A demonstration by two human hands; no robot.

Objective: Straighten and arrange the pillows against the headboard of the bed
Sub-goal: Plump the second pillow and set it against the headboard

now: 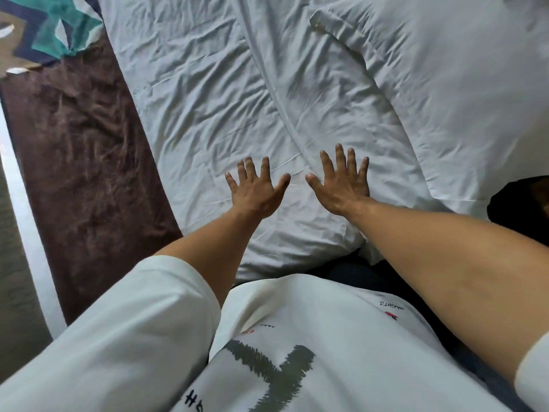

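A large white pillow [208,93] with a creased cover lies flat across the middle of the view. Both my hands rest flat on its near end, palms down, fingers spread. My left hand [255,188] lies just left of a seam in the cover and my right hand [341,182] just right of it, thumbs nearly touching. A second white pillow [445,63] lies at the upper right, overlapping the first one. No headboard is in view.
A dark brown furry blanket [83,162] runs along the left side of the pillow. A patterned teal, navy and tan cloth [47,28] lies at the top left. A dark object [520,203] sits at the right edge. My white shirt fills the bottom.
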